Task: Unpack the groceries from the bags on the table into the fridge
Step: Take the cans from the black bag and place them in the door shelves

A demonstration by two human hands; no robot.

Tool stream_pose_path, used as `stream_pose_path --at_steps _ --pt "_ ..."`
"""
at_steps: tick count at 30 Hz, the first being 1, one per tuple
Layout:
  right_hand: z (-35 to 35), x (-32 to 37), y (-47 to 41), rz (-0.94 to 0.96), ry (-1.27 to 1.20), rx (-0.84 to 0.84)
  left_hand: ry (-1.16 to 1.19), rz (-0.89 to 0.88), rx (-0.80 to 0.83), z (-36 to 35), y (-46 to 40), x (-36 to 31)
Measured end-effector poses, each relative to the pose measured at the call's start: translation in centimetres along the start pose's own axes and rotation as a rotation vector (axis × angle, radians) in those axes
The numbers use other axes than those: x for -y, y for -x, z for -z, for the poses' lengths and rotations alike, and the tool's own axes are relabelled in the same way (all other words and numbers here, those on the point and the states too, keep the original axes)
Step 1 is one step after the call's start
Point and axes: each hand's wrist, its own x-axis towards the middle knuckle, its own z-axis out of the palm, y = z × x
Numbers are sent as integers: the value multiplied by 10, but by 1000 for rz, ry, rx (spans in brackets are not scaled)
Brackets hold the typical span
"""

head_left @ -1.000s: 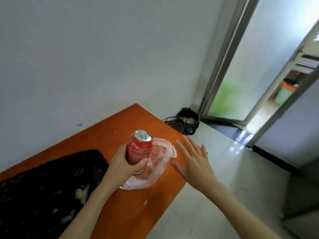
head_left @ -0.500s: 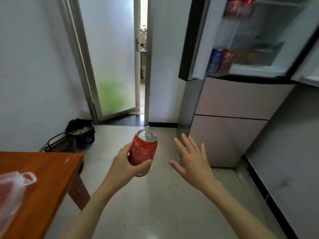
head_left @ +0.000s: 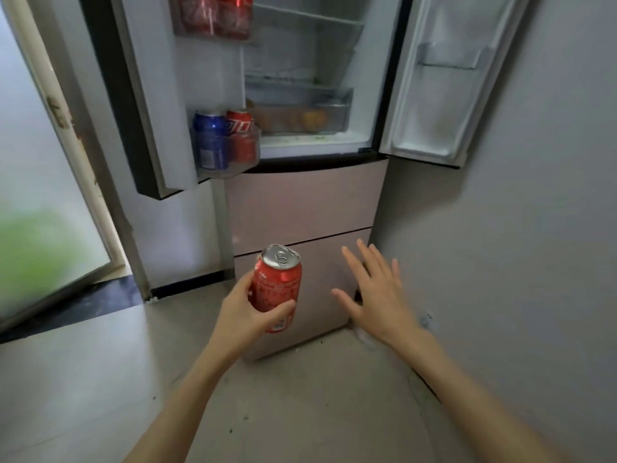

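My left hand (head_left: 247, 312) grips a red soda can (head_left: 277, 285) upright, in front of the fridge's lower drawers. My right hand (head_left: 377, 292) hovers to the right of the can with fingers spread and holds nothing. The fridge (head_left: 300, 202) stands straight ahead with both upper doors swung open. The left door's lower shelf (head_left: 230, 168) carries a blue can (head_left: 210, 142) and a red can (head_left: 242, 135). More red cans (head_left: 217, 11) sit in the upper door shelf. The table and bags are out of view.
A clear crisper drawer (head_left: 300, 111) inside the fridge holds orange fruit. The open right fridge door (head_left: 450, 78) has bare shelves and stands near a grey wall (head_left: 534, 228). A frosted glass door (head_left: 40, 195) is at the left. Tiled floor lies below.
The view has turned from the table to the fridge and come closer. The can stays in my left hand; the right hand keeps its open pose beside it.
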Motion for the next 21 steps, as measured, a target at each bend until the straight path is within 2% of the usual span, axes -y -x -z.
stream_pose_path --at_steps 6,8,14,21 --pt "27 -81 -80 -52 41 -80 56 -62 54 -63 -112 -31" --pt "28 -107 -99 -79 61 -62 45 -85 73 -83 -140 -40" --pt "39 -185 -164 -108 72 -150 -42 -159 97 -138 -222 -59" --pt "68 -287 -264 -49 102 -295 -109 -300 -9 -205 -334 -96"
